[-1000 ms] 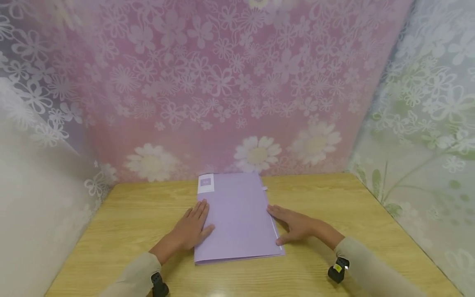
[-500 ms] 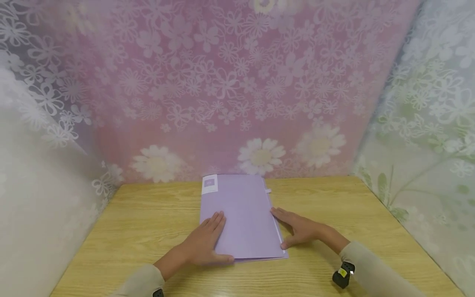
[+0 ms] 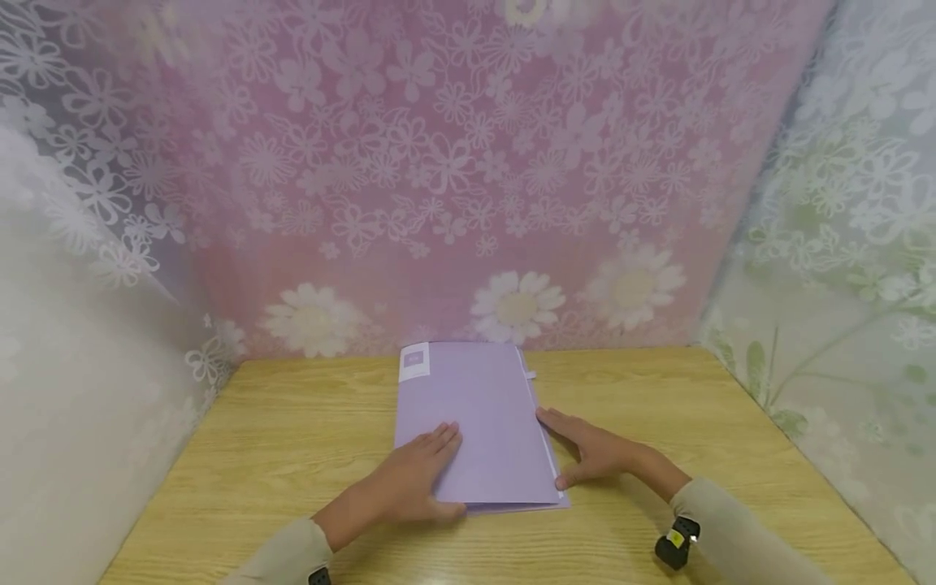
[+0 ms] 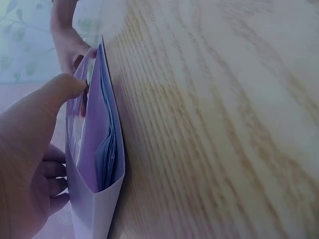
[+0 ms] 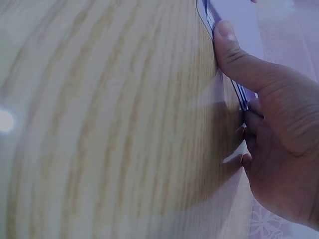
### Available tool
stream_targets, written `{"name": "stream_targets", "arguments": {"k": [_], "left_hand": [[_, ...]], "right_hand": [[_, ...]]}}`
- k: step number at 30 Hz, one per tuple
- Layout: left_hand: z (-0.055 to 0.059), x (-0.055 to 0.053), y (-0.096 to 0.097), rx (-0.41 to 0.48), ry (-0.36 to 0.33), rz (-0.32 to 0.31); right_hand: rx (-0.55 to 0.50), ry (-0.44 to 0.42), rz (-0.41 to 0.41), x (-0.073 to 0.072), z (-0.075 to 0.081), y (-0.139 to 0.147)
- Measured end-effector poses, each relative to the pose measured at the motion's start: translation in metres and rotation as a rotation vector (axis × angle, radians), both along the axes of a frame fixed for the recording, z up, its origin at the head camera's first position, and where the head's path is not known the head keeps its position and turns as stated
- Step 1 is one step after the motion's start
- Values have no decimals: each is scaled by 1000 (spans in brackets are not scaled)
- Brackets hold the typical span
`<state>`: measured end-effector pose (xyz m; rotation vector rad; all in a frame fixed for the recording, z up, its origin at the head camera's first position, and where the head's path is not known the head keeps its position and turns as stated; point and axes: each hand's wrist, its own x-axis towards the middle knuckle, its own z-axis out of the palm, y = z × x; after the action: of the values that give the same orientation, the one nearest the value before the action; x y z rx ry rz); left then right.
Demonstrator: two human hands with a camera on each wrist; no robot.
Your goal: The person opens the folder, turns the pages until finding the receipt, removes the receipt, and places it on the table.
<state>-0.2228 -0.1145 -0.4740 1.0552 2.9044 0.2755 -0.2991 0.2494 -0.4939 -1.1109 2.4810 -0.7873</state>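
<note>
Lilac folder (image 3: 483,422) flat on a wooden table (image 3: 292,439), far middle, top edge close to the flowery backdrop (image 3: 439,179). Thin matte plastic or card, rectangular, with a small white label (image 3: 413,362) at the top left corner and a tiny tab (image 3: 530,375) poking out on the right edge. Table is pale oak-look laminate, strong grain, slightly glossy.

Left hand (image 3: 409,479) lying palm-down on the cover near the lower left corner, fingers straight and together, thumb along the bottom edge; from the left wrist view that edge gapes a little, thin sheets (image 4: 107,154) stacked inside the purple sleeve. Right hand (image 3: 595,451) resting against the right edge, fingers stretched out, thumb tip (image 5: 224,35) pressed to the layered rim; lower fingers look slightly tucked, can't tell if really gripping. Beige sleeves (image 3: 731,536) on both arms, soft fabric.
</note>
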Motion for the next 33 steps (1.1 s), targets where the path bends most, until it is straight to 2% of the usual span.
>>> {"name": "stream_targets", "arguments": {"k": [6, 11, 16, 20, 24, 28, 31, 33], "left_hand": [[5, 2, -5, 65, 78, -29], [11, 1, -2, 129, 189, -108], [17, 0, 10, 184, 261, -208], [25, 1, 25, 203, 327, -260], [39, 0, 38, 280, 427, -305], [60, -2, 43, 375, 572, -349], [78, -2, 38, 416, 655, -341], [90, -1, 31, 439, 667, -317]], "right_hand": [[-19, 31, 18, 1, -1, -3], [-2, 75, 1, 1, 2, -2], [-34, 51, 35, -1, 3, 0], [-69, 27, 72, -4, 3, 0], [-75, 0, 80, -4, 2, -3], [-8, -33, 22, -1, 4, -2], [25, -26, -6, 1, 5, -2], [37, -19, -14, 2, 5, -2]]}}
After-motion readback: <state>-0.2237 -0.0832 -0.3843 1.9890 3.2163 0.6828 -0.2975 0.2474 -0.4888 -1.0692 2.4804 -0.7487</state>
